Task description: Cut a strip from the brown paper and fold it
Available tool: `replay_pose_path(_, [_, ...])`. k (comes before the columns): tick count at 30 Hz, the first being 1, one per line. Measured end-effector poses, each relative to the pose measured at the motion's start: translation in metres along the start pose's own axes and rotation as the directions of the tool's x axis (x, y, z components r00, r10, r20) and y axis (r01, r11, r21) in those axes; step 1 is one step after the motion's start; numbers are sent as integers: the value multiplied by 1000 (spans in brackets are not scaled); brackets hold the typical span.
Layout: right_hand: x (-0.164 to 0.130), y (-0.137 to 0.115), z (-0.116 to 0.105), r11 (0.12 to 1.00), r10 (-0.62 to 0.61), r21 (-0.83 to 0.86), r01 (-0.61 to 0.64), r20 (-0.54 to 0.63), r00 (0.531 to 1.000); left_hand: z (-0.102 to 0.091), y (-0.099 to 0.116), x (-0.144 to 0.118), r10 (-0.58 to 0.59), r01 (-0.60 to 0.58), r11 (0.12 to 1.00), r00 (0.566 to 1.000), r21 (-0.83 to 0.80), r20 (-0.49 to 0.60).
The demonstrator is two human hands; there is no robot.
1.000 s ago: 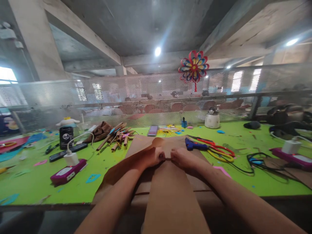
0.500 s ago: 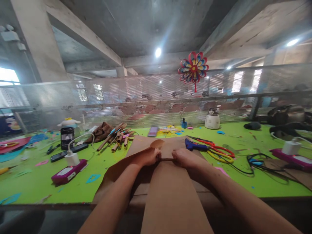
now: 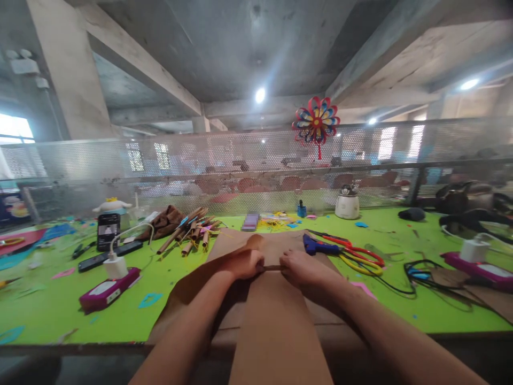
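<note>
A long strip of brown kraft paper (image 3: 280, 326) runs from the near edge up to my hands. Its far end has a narrow fold or roll, pinched at one side by my left hand (image 3: 250, 263) and at the other by my right hand (image 3: 297, 267). Both hands have their fingers closed. Beneath lies a larger brown paper sheet (image 3: 236, 240), its left side curling up beside my left forearm. Just right of my right hand is a blue-handled glue gun (image 3: 320, 245), with red-handled scissors (image 3: 364, 254) and yellow-handled scissors (image 3: 363, 266) beside it.
Rolled brown paper tubes (image 3: 192, 231) lie in a pile at the back left. A purple power strip (image 3: 110, 291) with a charger and a propped phone (image 3: 108, 231) stand left. Toward the back is a white bottle (image 3: 347, 204); a black cord (image 3: 411, 278) lies right.
The camera view has tilted slightly, so the scene sits a little lower. Both hands keep hold of the folded paper end, with the right fingers shifted slightly.
</note>
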State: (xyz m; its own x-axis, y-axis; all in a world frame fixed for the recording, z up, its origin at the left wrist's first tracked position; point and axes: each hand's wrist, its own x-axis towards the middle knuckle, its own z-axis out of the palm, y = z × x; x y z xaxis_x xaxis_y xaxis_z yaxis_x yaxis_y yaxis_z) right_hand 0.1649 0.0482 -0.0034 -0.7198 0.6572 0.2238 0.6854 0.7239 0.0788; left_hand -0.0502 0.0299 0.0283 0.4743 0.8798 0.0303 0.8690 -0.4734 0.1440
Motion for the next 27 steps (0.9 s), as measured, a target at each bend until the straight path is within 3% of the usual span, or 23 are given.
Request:
replay_pose_path(7, [1, 4, 6, 997, 66, 34, -69, 61, 996, 6, -1, 5, 4, -4, 1000, 1000, 9, 6])
replay_pose_path(19, [-9, -4, -9, 999, -33, 45, 31, 51, 998, -1, -3, 2, 47, -48, 998, 997, 29, 54])
replay_pose_path(27, [-12, -4, -9, 996, -62, 61, 58, 68, 996, 0, 0, 4, 4, -7, 1000, 991, 24, 130])
